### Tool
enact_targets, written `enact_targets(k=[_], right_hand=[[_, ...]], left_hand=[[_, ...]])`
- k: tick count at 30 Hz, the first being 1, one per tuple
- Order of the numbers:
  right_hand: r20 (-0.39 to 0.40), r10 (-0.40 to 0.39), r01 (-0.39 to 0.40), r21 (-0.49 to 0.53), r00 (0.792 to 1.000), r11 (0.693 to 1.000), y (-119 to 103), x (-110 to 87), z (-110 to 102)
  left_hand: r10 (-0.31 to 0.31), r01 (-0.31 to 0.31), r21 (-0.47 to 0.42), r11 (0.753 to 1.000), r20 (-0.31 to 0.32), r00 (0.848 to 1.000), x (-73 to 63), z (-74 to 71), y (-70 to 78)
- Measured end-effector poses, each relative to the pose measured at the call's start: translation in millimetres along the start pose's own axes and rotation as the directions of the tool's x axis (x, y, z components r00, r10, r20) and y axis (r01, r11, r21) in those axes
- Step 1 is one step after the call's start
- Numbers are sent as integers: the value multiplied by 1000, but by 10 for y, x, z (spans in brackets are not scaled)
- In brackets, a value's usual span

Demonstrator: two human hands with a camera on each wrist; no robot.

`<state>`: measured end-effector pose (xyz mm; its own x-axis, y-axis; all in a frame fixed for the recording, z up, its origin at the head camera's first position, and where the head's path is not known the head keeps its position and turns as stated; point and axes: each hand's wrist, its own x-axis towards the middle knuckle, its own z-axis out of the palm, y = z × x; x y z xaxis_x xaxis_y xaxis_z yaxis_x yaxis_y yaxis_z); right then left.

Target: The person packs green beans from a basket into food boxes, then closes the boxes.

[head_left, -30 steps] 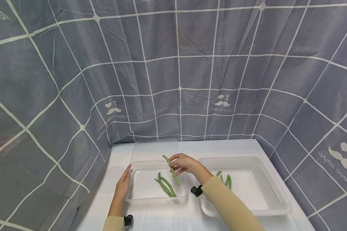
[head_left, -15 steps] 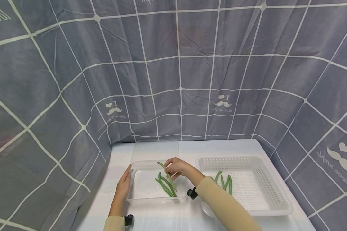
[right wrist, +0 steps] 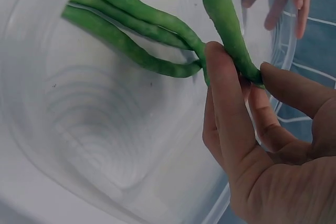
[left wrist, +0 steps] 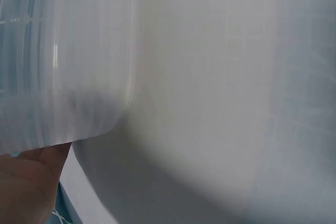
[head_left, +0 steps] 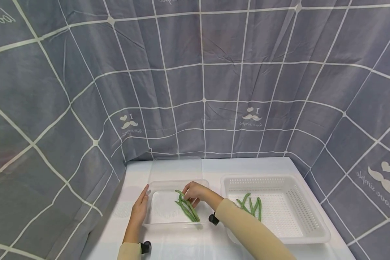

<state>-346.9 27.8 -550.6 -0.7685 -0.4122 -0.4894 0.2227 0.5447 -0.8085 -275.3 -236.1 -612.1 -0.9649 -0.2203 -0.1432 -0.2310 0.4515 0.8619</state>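
Note:
My right hand [head_left: 195,191] reaches into a clear plastic box [head_left: 162,225]. In the right wrist view its thumb and fingers pinch one end of a green bean [right wrist: 226,19]. Several other green beans [right wrist: 131,24] lie together on the box floor, close to the fingertips. My left hand [head_left: 139,207] rests against the box's left side with its fingers extended. In the left wrist view, part of that hand [left wrist: 31,184] shows below the box's translucent wall [left wrist: 89,93]; the fingertips are hidden.
A white perforated basket [head_left: 310,231] stands right of the box, with several green beans [head_left: 255,206] at its left, partly behind the right sleeve. Behind the box lies a clear flat lid [head_left: 175,168]. A grey checked curtain [head_left: 221,83] encloses the white table [head_left: 247,164].
My right hand has moved down and slightly left, lowering its green bean into the box beside the others. The left hand has stayed at the box's side.

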Motion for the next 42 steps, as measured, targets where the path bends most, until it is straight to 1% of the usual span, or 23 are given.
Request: enact_targets(k=[5, 11, 15, 20, 22, 29, 33, 39, 42], right_hand=[[-11, 23, -23, -64, 1000, 998, -14, 63, 57], [-28, 48, -50, -104, 998, 993, -64, 39, 106], [-46, 49, -55, -131, 998, 990, -51, 44, 151], [-55, 44, -54, -189, 998, 980, -39, 65, 207], [-54, 45, -55, -194, 998, 979, -34, 76, 219], [-88, 62, -81, -229, 994, 970, -8, 130, 287], [-93, 65, -86, -241, 994, 967, -1, 130, 303], [-94, 55, -80, -286, 994, 955, -12, 101, 334], [-107, 52, -83, -301, 993, 950, -20, 89, 348]], left_hand=[[-3, 3, -1, 1000, -3, 1000, -5, -4, 8], [-3, 3, -10, 1000, 1, 1000, -11, -4, 23], [1, -1, -11, 1000, 6, 1000, -13, -4, 23], [9, -9, -21, 1000, 6, 1000, -3, -7, 1], [10, -9, -23, 1000, 6, 1000, 1, -5, -4], [7, -7, -21, 1000, 2, 1000, -1, -3, -8], [7, -7, -12, 1000, -2, 1000, -5, -1, -4], [4, -4, -3, 1000, -5, 1000, -13, 5, 4], [9, -9, -5, 1000, -5, 1000, -13, 6, 2]])
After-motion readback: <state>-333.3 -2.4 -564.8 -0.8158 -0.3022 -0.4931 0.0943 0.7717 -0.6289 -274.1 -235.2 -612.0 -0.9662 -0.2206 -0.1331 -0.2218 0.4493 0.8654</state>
